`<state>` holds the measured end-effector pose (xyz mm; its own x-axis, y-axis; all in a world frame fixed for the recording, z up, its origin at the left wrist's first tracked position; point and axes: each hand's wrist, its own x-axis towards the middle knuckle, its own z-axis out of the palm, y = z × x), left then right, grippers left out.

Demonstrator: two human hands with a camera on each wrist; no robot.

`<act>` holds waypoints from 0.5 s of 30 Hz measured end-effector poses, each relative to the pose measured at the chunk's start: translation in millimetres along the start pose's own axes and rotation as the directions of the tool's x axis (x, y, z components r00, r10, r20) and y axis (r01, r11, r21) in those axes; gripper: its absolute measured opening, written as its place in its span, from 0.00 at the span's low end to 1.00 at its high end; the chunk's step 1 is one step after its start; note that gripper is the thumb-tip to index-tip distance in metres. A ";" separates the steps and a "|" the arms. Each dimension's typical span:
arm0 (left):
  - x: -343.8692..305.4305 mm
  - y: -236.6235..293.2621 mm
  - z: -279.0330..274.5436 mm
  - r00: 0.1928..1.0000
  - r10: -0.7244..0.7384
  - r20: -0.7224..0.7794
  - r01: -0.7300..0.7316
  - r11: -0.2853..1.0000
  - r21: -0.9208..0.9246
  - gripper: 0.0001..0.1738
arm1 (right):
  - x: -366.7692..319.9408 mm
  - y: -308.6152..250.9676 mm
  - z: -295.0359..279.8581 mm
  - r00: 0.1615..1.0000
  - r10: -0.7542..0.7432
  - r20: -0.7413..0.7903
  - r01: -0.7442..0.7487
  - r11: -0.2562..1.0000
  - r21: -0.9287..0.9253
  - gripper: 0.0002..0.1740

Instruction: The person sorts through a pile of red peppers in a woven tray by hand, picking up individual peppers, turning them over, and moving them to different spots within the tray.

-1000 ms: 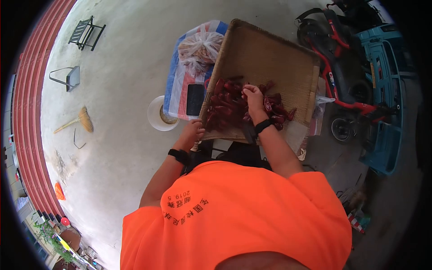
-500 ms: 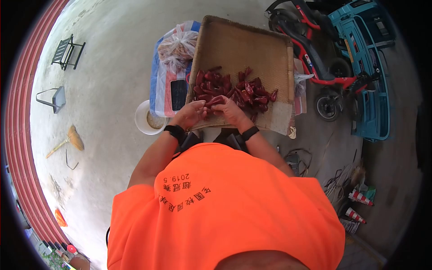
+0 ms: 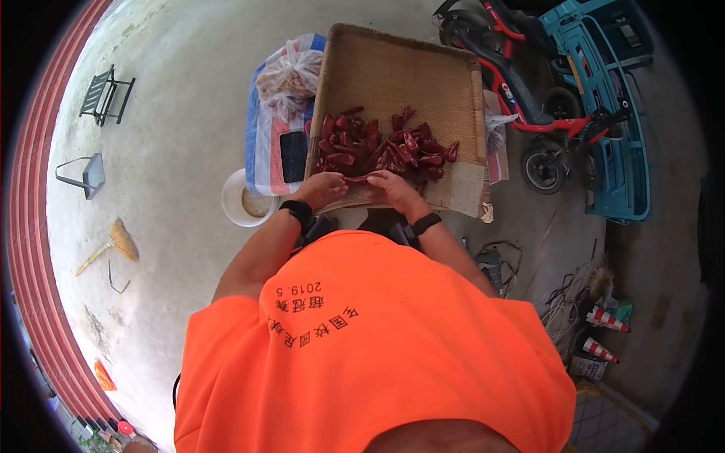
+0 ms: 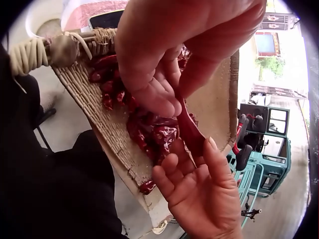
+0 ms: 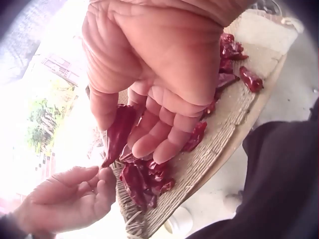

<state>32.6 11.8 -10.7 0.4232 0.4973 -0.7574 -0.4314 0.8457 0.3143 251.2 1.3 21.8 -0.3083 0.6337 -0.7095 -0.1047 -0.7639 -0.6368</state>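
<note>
One long dried red pepper (image 4: 190, 130) (image 5: 119, 133) is stretched between both hands over the near edge of a woven tray (image 3: 408, 64). My left hand (image 3: 322, 189) (image 5: 67, 201) pinches one end between thumb and fingers. The other end is pinched by my right hand (image 3: 396, 192) (image 4: 204, 191), its remaining fingers loosely bent. Two clusters of red peppers (image 3: 349, 140) (image 3: 423, 155) lie in the tray just beyond the hands.
Left of the tray are a black phone (image 3: 293, 157), a tied plastic bag (image 3: 287, 79) on a striped sheet, and a white bucket (image 3: 236, 208) on the floor. A red scooter (image 3: 502, 75) and a teal vehicle (image 3: 615, 151) stand to the right.
My right hand has come back from the pile to the near tray edge with a pepper, and my left hand has met it and taken hold of one end. The head view has shifted.
</note>
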 end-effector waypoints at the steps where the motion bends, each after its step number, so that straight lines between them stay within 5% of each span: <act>1: 0.5 0.3 -3.0 0.999 -0.036 -0.025 0.035 0.998 -0.046 0.12 | 1.3 -0.2 -6.6 0.999 0.006 -0.052 -0.007 1.000 -0.013 0.14; 3: -0.5 2.3 -11.7 0.997 -0.034 -0.067 0.030 0.998 -0.061 0.13 | 10.6 0.4 -25.1 0.988 0.020 -0.154 -0.025 0.999 -0.035 0.13; 6: -2.5 2.8 -20.7 0.990 -0.025 -0.135 0.012 0.995 -0.095 0.15 | 20.6 0.5 -52.4 0.951 0.013 -0.310 0.051 0.979 0.197 0.15; 9: -3.5 3.0 -27.2 0.985 -0.019 -0.171 -0.001 0.993 -0.116 0.16 | 32.7 0.7 -59.6 0.922 0.157 -0.354 -0.001 0.915 0.404 0.12; 12: -7.4 4.0 -32.0 0.981 0.003 -0.194 -0.028 0.991 -0.130 0.15 | 54.2 9.9 -39.6 0.952 0.180 -0.248 -0.114 0.959 0.259 0.19; 15: -14.5 4.2 -38.3 0.978 0.017 -0.206 -0.048 0.988 -0.145 0.14 | 69.4 11.4 -2.7 0.978 0.082 -0.190 -0.060 0.991 0.120 0.22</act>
<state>-5.9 0.8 -20.4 0.2419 0.4613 -0.8536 -0.5623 0.7836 0.2642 231.2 37.0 -35.6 -0.1301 0.5803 -0.8040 -0.1992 -0.8096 -0.5521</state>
